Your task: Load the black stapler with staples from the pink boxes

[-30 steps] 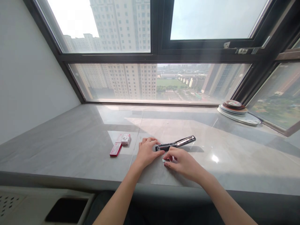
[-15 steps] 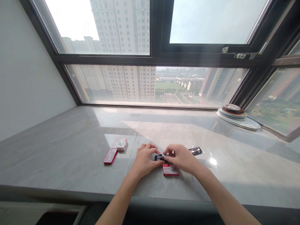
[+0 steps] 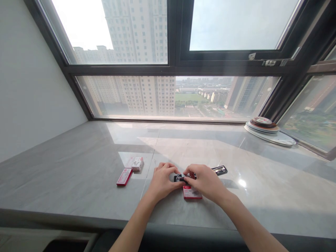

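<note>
A black stapler (image 3: pixel 219 170) lies opened flat on the grey stone sill (image 3: pixel 78 175). My left hand (image 3: pixel 162 180) is curled round its near end, holding it down. Pinched fingers of my right hand (image 3: pixel 206 182) rest over the stapler's middle; what they pinch is too small to make out. A red staple box (image 3: pixel 192 193) lies on the sill just under my right hand.
Two more small staple boxes lie to the left: a red one (image 3: pixel 124 176) and a white and red one (image 3: pixel 135 163). A stack of plates (image 3: pixel 267 131) sits at the far right by the window frame (image 3: pixel 173 68). The sill's front edge runs close below my forearms.
My right hand has risen from the sill, where it covered the red box, onto the stapler's middle. The box now shows beneath it. The left hand stayed on the stapler's end.
</note>
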Motion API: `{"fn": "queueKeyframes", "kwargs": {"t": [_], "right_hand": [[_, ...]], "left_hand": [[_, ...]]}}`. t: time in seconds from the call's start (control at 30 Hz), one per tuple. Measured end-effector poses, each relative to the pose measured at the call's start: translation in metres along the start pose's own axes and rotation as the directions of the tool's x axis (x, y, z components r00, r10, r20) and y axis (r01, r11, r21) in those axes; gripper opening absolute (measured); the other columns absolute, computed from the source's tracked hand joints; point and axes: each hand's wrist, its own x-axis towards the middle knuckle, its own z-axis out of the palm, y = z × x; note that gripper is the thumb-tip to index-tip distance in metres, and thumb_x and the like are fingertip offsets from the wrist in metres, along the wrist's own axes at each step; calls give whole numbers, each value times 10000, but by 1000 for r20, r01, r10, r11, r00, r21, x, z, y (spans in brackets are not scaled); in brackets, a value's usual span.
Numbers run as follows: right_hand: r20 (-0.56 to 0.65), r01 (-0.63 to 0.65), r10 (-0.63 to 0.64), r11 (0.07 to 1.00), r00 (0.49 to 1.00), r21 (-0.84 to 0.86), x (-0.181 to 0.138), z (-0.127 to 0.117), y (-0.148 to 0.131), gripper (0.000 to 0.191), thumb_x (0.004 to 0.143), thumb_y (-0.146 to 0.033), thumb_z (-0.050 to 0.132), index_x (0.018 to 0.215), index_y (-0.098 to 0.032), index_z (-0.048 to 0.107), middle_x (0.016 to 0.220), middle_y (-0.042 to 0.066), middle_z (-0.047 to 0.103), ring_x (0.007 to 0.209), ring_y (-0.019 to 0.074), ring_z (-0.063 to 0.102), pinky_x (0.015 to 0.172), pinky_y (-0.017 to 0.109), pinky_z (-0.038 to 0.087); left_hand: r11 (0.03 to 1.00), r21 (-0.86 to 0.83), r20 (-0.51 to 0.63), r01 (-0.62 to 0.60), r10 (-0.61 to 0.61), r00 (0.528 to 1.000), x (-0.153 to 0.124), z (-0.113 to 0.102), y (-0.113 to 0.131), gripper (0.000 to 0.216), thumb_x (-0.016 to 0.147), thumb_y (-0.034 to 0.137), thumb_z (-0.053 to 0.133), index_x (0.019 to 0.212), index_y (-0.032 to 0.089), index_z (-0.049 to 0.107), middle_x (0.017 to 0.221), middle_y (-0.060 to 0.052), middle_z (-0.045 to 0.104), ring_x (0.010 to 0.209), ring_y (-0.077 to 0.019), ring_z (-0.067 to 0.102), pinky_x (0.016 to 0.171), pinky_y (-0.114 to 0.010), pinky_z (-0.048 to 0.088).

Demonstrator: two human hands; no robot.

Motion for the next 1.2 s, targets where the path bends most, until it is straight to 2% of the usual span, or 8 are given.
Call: {"fn": "queueKeyframes", "kwargs": {"t": [0.1, 0.33, 0.53, 0.67, 0.83, 0.97, 1.07, 1.2], "right_hand": [[23, -25, 24, 998, 999, 50, 2, -1, 5, 118, 875, -361, 688, 880, -262, 753, 776, -11, 714, 709, 167, 612, 652, 268, 379], [197, -10, -10, 995, 980, 103, 23, -11, 18, 148, 801, -345, 736, 888, -227, 760, 777, -17, 699, 670, 138, 579, 612, 252, 379], [295, 33, -44, 999, 955, 41, 38, -20, 10, 124, 744, -298, 767, 847, -229, 767, 826, -5, 714, 695, 149, 605, 591, 248, 366], [279, 36, -28, 999, 960, -22, 33, -18, 2, 113, 773, -298, 742, 868, -242, 770, 792, 0, 709, 691, 158, 607, 588, 256, 349], [157, -5, 16, 998, 987, -70, 10, -19, 7, 303, 821, -333, 722, 1118, -275, 720, 740, -15, 683, 697, 175, 608, 584, 266, 318], [104, -76, 89, 989, 991, -125, -8, -17, 11, 160, 876, -391, 688, 927, -240, 699, 701, 3, 668, 658, 175, 581, 574, 284, 294], [153, -96, 95, 995, 984, -5, -17, -8, 5, 191, 924, -413, 633, 982, -239, 687, 642, -18, 627, 624, 165, 560, 569, 282, 298], [153, -159, 122, 954, 981, 256, -36, -1, 5, 350, 948, -491, 594, 1205, -261, 657, 616, -52, 527, 601, 153, 514, 566, 269, 330]], "left_hand": [[1000, 4, 9, 3, -3, 1000, 0, 0, -1, 275, 737, 490, 869, 933, 339, 748, 1108, 9, 697, 1123, -268, 560, 992, -418, 408], [1000, 10, 7, 11, -11, 1000, 0, 1, -4, 302, 719, 484, 887, 947, 347, 745, 1128, 16, 704, 1157, -276, 556, 1006, -436, 391], [1000, 13, 9, 11, -11, 1000, 1, 1, -5, 315, 713, 520, 880, 944, 347, 752, 1140, 2, 709, 1159, -289, 557, 993, -442, 402], [1000, 17, 12, 13, -13, 1000, 1, 1, -5, 313, 722, 522, 871, 952, 345, 753, 1139, -1, 708, 1151, -287, 557, 992, -435, 403], [1000, 20, 9, 11, -12, 1000, 2, 3, -6, 305, 730, 527, 866, 948, 346, 751, 1129, 7, 707, 1148, -281, 558, 998, -425, 397], [1000, 31, 9, 7, -8, 1000, 1, 4, -6, 301, 719, 528, 874, 925, 347, 748, 1121, 19, 706, 1143, -274, 558, 1001, -423, 400], [999, 38, 11, 13, -14, 1000, 0, 4, -4, 291, 753, 566, 836, 916, 340, 753, 1123, 6, 705, 1149, -278, 555, 1015, -429, 400], [999, 39, 13, 14, -15, 1000, -1, 3, -3, 289, 763, 557, 828, 937, 338, 755, 1129, 2, 704, 1161, -279, 552, 1027, -425, 405]]}}
